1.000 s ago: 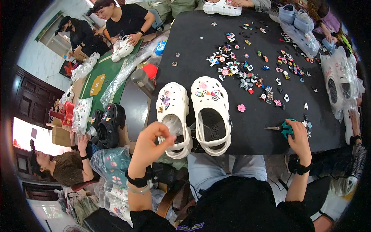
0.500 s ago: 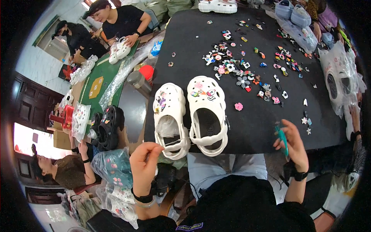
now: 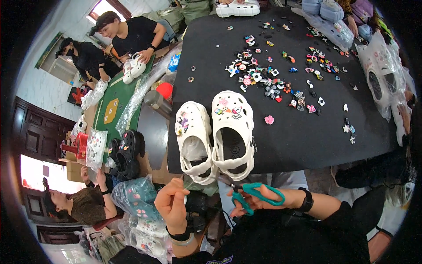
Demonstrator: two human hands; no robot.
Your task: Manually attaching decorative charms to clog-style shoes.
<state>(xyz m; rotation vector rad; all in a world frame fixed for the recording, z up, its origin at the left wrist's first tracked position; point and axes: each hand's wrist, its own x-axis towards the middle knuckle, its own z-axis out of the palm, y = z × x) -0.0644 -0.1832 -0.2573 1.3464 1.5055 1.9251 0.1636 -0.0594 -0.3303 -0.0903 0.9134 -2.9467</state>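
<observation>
A pair of white clogs stands side by side at the near edge of the black table, heel straps toward me. Colourful charms sit on the toes of the left clog (image 3: pixel 190 115) and the right clog (image 3: pixel 234 116). My left hand (image 3: pixel 172 206) is closed in a pinch just below the left clog's heel, on what looks like a thin pale strand; its far end is hard to make out. In my right hand (image 3: pixel 266 192) are teal-handled scissors (image 3: pixel 249 188), fingers through the loops, blades pointing up-left near the right clog's heel strap. Whether the blades touch anything is hidden.
Loose shoe charms (image 3: pixel 255 78) lie scattered over the black table (image 3: pixel 303 145), a pink flower charm (image 3: pixel 269 119) nearest. Bagged clogs (image 3: pixel 380 83) lie at the right edge. A metal cup (image 3: pixel 157 101) and black clogs (image 3: pixel 128 152) are to the left. Other people work beyond.
My right hand has swung left with the scissors, from the table's right side to the clogs' heels. My left hand has dropped slightly, still pinched.
</observation>
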